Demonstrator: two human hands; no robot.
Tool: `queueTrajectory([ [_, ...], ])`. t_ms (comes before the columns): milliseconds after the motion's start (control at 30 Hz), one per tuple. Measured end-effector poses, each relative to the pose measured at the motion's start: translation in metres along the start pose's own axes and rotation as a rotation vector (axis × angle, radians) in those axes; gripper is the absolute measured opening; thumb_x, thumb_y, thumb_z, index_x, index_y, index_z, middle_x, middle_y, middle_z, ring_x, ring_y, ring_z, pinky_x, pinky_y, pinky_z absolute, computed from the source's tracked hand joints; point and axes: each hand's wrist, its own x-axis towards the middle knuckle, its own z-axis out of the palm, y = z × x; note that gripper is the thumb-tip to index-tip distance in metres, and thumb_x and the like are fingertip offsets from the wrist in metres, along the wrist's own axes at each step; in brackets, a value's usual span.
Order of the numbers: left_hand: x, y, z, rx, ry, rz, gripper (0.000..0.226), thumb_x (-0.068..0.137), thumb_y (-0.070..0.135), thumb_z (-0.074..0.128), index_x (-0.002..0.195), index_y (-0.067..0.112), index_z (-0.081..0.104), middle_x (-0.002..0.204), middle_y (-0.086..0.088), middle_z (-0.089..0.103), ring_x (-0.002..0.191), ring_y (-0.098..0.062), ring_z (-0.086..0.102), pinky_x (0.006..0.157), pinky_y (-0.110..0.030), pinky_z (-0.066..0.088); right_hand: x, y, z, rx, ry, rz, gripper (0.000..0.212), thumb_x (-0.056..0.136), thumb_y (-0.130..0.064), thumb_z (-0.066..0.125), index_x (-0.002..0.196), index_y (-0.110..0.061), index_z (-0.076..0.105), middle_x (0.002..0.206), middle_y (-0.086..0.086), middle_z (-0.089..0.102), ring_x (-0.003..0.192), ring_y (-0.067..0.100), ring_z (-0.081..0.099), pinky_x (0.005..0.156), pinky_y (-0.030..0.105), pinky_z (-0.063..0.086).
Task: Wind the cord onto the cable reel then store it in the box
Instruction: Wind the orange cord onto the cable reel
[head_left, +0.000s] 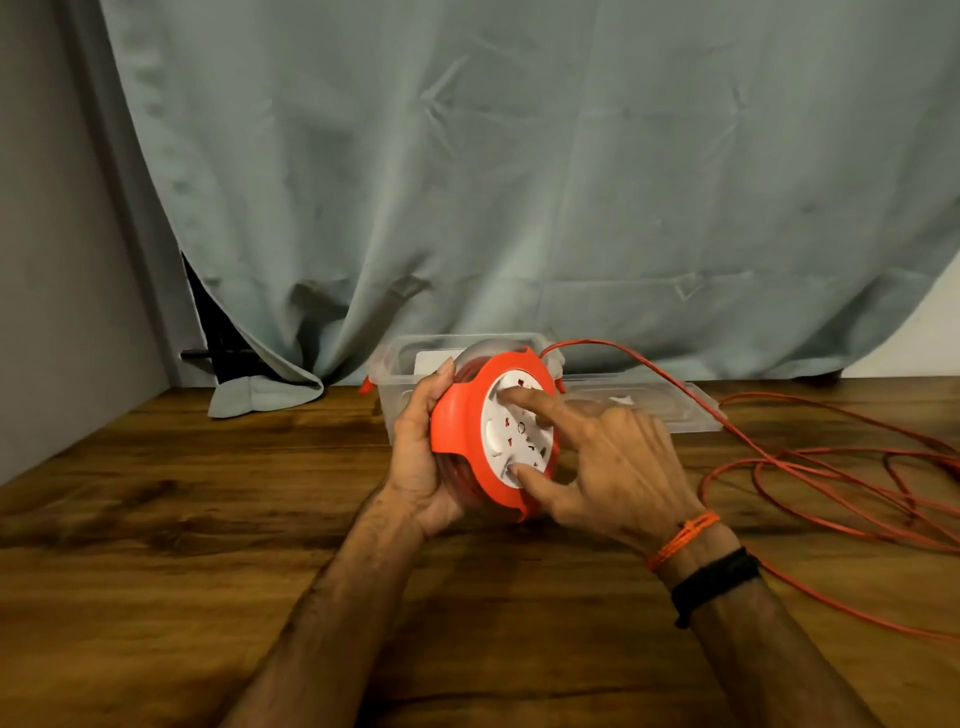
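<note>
We note the wooden table (208, 519) carrying loose orange cord (831, 467); a clear plastic box (395, 358) sits behind; the orange-and-white cable reel (462, 421) is held above the table; left hand (421, 457) wraps its rim, fingers curled; right hand (613, 467) fingers spread, index and thumb pressing the white socket face.

Cord (810, 470) loops run off right picture edge; far end and plug out of sight. Box (387, 371) mostly hidden behind cable reel (462, 415) and left hand (421, 457); contents unclear. Right hand (618, 462) motion-blurred at knuckles, covers part of reel's white face. Wound cord on reel barely visible under left palm. Dark gap behind curtain (519, 182) unreadable.
</note>
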Motion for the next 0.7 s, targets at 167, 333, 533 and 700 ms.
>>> queueTrajectory([
  [167, -0.001, -0.001, 0.004, 0.021, 0.009, -0.037, 0.068, 0.081, 0.060, 0.056, 0.122, 0.007, 0.070, 0.127, -0.024, 0.065, 0.115, -0.037, 0.063, 0.106, -0.056, 0.042, -0.001, 0.002, 0.004, 0.029, -0.021, -0.025, 0.065, 0.076, -0.056, 0.057, 0.139, -0.041, 0.047, 0.102, -0.005, 0.075, 0.085, 0.023, 0.070, 0.069, 0.034, 0.055],
  [333, -0.003, -0.001, 0.006, 0.043, -0.004, -0.025, 0.066, 0.078, 0.057, 0.060, 0.120, 0.007, 0.070, 0.120, -0.023, 0.068, 0.108, -0.036, 0.067, 0.094, -0.051, 0.054, 0.000, -0.003, 0.009, 0.095, 0.034, 0.196, 0.064, 0.066, -0.062, 0.064, 0.127, -0.043, 0.056, 0.086, -0.006, 0.076, 0.076, 0.021, 0.070, 0.072, 0.032, 0.054],
  [533, -0.002, -0.005, 0.012, 0.113, 0.006, -0.040, 0.066, 0.078, 0.056, 0.056, 0.117, 0.005, 0.070, 0.112, -0.025, 0.066, 0.097, -0.037, 0.064, 0.088, -0.046, 0.052, 0.013, -0.020, 0.015, 1.041, -0.064, 1.055, 0.050, 0.074, -0.052, 0.076, 0.099, -0.009, 0.068, 0.066, 0.012, 0.075, 0.032, 0.009, 0.050, 0.034, 0.017, 0.037],
  [700, -0.001, -0.005, 0.006, 0.104, -0.055, -0.065, 0.067, 0.079, 0.062, 0.051, 0.109, 0.007, 0.075, 0.104, -0.023, 0.071, 0.090, -0.035, 0.068, 0.081, -0.046, 0.055, 0.012, -0.016, 0.013, 1.104, -0.112, 1.026, 0.050, 0.083, -0.050, 0.070, 0.103, -0.004, 0.064, 0.065, 0.014, 0.075, 0.028, 0.011, 0.046, 0.032, 0.016, 0.032],
])
